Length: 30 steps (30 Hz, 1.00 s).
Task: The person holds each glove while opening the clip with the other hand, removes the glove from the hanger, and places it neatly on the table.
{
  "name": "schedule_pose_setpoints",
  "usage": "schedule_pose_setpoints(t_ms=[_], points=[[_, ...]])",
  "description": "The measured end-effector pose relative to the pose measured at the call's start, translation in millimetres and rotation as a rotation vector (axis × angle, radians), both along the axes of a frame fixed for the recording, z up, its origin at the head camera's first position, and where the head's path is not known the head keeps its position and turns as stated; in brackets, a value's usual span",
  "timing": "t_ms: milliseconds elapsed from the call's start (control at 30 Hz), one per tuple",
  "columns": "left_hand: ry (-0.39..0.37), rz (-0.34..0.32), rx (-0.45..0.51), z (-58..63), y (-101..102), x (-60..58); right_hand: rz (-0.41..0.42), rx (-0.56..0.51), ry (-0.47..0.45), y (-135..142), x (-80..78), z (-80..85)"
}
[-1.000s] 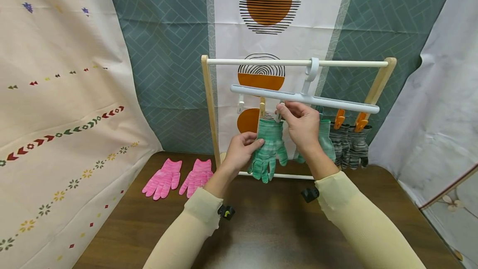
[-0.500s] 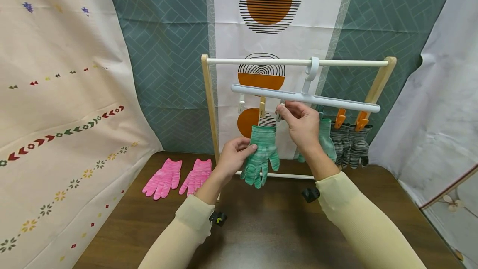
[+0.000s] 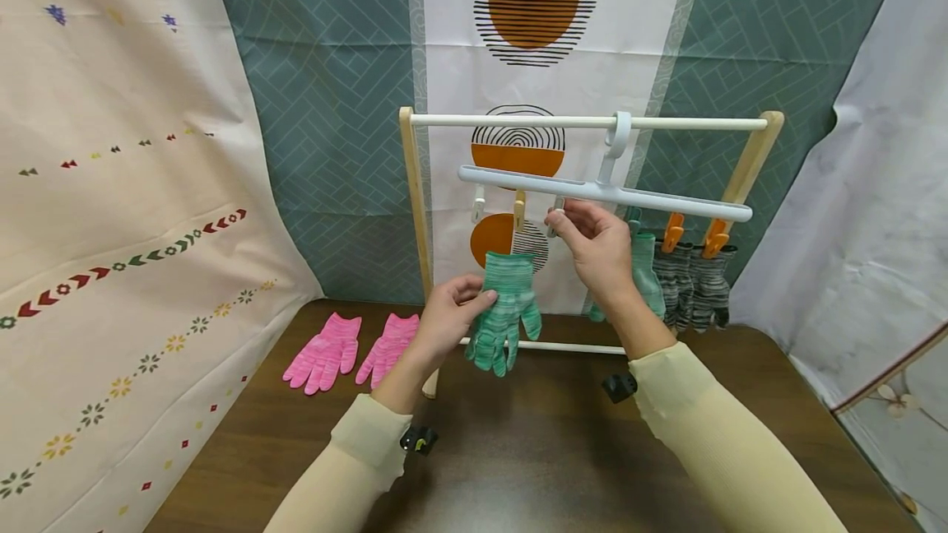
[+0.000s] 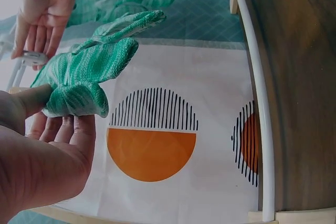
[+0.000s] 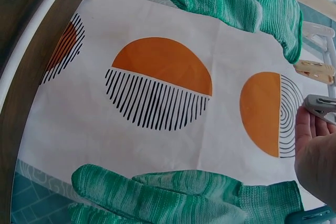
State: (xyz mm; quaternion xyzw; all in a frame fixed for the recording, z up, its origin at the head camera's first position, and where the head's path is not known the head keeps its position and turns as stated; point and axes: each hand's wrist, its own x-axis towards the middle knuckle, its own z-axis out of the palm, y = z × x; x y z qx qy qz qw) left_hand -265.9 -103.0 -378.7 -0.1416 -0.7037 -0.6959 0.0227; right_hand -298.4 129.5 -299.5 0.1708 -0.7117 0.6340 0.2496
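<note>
My left hand [image 3: 453, 315] pinches a green knit glove [image 3: 506, 311] along its left edge, between thumb and fingers. The glove hangs fingers down, its cuff below the hanger's clips and apart from them. With thumb and fingertips my right hand [image 3: 598, 249] pinches a grey clip [image 3: 554, 219] under the pale hanger [image 3: 533, 183]. A wooden-coloured clip [image 3: 520, 210] and a white clip [image 3: 478, 206] hang left of it, holding nothing. In the right wrist view, a second green glove [image 5: 268, 201] hangs from a dark teal clip [image 5: 311, 216].
Orange clips [image 3: 672, 233] hold dark grey gloves [image 3: 711, 286] at the hanger's right end. Two pink gloves [image 3: 326, 356] lie on the brown table [image 3: 518, 451] at left. The rack's white top bar [image 3: 511, 121] carries the hanger; a lower bar [image 3: 570, 347] runs near the table.
The green glove has come away from the clips, moving left and slightly down with my left hand. My right hand stays at the grey clip.
</note>
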Motion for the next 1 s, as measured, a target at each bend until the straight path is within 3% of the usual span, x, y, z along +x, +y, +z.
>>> schedule_pose_setpoints(t_ms=[367,600,1000], points=[[0.026,0.025,-0.018,0.2,-11.5,2.1,0.069,-0.038,0.015,0.8,-2.3,-0.1],[0.036,0.02,-0.026,1.6,-18.1,6.4,0.07,-0.04,0.011,3.5,-3.1,-0.6],[0.001,0.067,-0.058,-3.4,-35.1,14.1,0.068,-0.004,0.015,5.8,-2.4,-4.3]])
